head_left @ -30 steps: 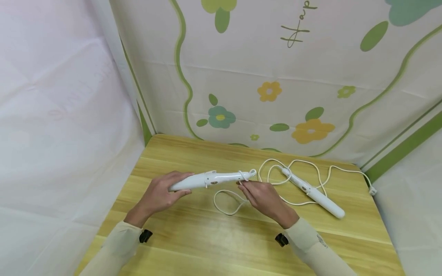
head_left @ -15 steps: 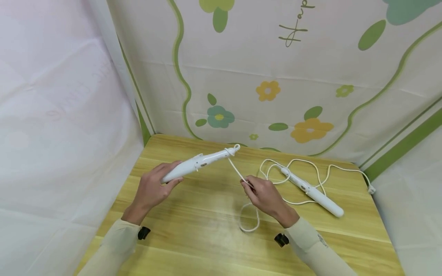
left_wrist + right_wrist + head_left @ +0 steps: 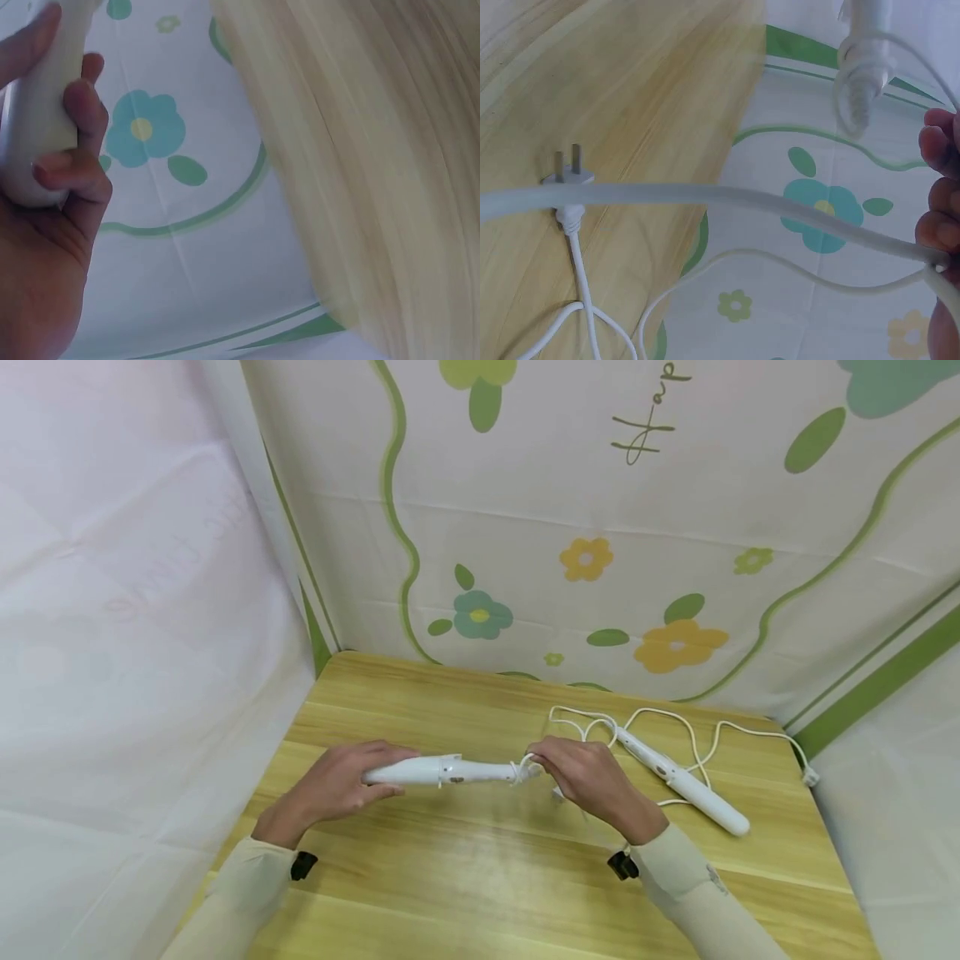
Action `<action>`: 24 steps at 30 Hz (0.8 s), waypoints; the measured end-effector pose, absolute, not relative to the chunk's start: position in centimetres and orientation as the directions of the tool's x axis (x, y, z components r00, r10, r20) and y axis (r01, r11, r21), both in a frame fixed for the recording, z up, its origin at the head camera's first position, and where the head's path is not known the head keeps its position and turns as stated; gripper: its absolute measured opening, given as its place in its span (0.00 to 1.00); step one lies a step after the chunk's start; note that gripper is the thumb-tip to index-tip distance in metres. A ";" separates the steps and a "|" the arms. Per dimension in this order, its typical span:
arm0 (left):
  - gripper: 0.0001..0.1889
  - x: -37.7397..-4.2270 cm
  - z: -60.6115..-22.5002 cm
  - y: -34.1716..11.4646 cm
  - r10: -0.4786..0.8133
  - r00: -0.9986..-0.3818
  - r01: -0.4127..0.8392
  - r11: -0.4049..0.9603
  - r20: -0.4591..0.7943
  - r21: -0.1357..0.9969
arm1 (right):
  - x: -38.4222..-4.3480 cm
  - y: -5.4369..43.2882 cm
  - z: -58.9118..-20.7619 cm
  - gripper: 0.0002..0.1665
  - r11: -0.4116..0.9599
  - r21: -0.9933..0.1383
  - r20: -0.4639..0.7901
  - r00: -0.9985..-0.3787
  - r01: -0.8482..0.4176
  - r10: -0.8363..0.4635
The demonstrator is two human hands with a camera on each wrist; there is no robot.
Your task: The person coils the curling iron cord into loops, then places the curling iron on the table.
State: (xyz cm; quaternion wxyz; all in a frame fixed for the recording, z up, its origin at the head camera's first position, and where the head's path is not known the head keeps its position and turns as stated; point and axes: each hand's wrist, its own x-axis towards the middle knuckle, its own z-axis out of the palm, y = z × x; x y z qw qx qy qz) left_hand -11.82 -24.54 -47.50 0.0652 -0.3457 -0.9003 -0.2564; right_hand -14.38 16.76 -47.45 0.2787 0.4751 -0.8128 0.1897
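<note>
My left hand (image 3: 341,781) grips the thick, smooth end of a white hair straightener (image 3: 480,772), held roughly level above the table. In the left wrist view, the fingers (image 3: 86,112) curl round that thick end (image 3: 45,112). Close to its thin end, my right hand (image 3: 596,781) pinches the white power cord (image 3: 742,196). Some cord is looped round the thin end (image 3: 862,82), seen in the right wrist view. A two-pin plug (image 3: 568,178) hangs or lies over the wood there, its pins pointing up the frame.
A second white hair straightener (image 3: 701,797) lies on the wooden table (image 3: 420,885) at the right, its cord (image 3: 667,714) in loose loops. That cord's plug (image 3: 810,775) lies at the right edge. Flower-printed fabric (image 3: 525,510) stands behind the table, with plain white fabric on the left.
The straightener tilted up at its thin end, then came back down level. My right hand drew the cord down and away, then brought it up beside the thin end.
</note>
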 end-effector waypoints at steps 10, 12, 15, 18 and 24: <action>0.27 -11.2 -46.9 -24.6 0.634 -0.747 0.567 0.451 0.200 0.689 | -14.2 16.6 -47.7 0.23 0.443 -0.101 0.559 -0.420 -0.891 -0.715; 0.27 -11.2 -46.9 -24.6 0.643 -0.741 0.548 0.412 0.194 0.728 | -14.1 16.5 -47.7 0.20 0.432 -0.115 0.548 -0.419 -0.895 -0.724; 0.27 -11.1 -47.1 -24.8 0.634 -0.749 0.515 0.375 0.192 0.771 | -14.0 16.4 -48.0 0.17 0.419 -0.136 0.549 -0.420 -0.898 -0.722; 0.27 -11.0 -47.3 -24.8 0.608 -0.768 0.492 0.355 0.203 0.795 | -14.0 16.3 -48.5 0.19 0.409 -0.171 0.559 -0.430 -0.896 -0.709; 0.27 -10.9 -48.1 -24.1 0.514 -0.825 0.469 0.387 0.237 0.794 | -13.3 15.8 -49.2 0.31 0.435 -0.171 0.561 -0.450 -0.884 -0.695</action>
